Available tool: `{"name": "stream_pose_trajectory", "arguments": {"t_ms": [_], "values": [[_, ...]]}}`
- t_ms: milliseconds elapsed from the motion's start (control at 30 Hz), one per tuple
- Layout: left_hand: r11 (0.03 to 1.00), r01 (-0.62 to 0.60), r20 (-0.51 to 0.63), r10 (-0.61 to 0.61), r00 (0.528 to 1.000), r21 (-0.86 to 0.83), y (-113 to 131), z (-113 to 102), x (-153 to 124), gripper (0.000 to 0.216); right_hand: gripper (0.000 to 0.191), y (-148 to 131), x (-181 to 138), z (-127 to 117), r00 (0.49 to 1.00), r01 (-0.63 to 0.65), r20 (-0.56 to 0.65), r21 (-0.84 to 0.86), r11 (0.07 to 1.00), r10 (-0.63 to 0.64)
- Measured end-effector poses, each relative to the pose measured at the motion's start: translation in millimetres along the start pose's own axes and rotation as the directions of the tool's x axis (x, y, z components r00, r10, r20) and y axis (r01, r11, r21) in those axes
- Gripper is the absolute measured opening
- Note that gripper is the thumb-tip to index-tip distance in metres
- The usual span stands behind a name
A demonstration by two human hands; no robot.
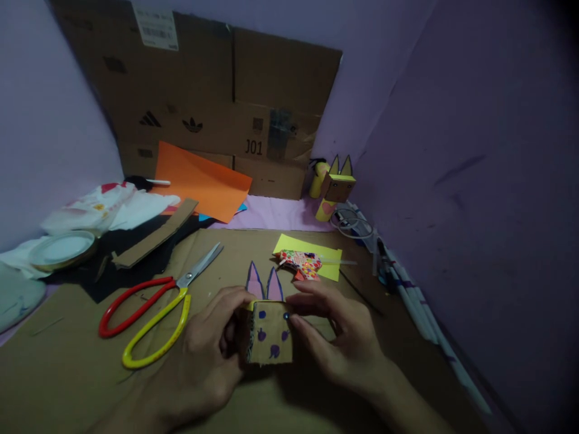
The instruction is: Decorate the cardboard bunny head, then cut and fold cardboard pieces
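Upright between both hands is a small cardboard animal head with two pointed pink ears outlined in dark blue. Purple marks and dark dots are drawn on its front. Its left side is gripped by my left hand, fingers curled round behind. My right hand is closed at the upper right corner, with the thumb tip against a small shiny dark-blue dot there. The index finger lies near the top edge. Left of the hands, scissors with one red and one yellow handle lie partly spread.
Behind the hands, a flower-patterned glue gun rests on yellow paper. A similar eared cardboard figure stands at the back right. Orange paper, a cardboard strip and a round lid lie left. Markers line the right wall.
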State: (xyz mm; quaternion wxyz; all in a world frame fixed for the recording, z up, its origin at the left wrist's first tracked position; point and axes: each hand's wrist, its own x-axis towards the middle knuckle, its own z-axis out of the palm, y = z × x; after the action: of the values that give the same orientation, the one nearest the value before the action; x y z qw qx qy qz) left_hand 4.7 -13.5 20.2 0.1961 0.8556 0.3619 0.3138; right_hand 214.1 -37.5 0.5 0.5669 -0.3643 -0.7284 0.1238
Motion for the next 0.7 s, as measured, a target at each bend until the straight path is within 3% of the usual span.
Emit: {"name": "stream_pose_trajectory", "arguments": {"t_ms": [400,700], "values": [[0.994,-0.107,-0.033,0.106,0.994,-0.015,-5.0,2.5,-2.1,0.055,0.048,-2.4,0.8,-3.0,0.993,0.117,0.020,-0.222,0.968,-0.115],[0.991,-0.129,-0.041,0.130,0.991,0.025,-4.3,2.3,-1.8,0.059,0.045,-2.2,0.1,-1.2,0.992,0.119,-0.003,-0.208,0.971,-0.123]]}}
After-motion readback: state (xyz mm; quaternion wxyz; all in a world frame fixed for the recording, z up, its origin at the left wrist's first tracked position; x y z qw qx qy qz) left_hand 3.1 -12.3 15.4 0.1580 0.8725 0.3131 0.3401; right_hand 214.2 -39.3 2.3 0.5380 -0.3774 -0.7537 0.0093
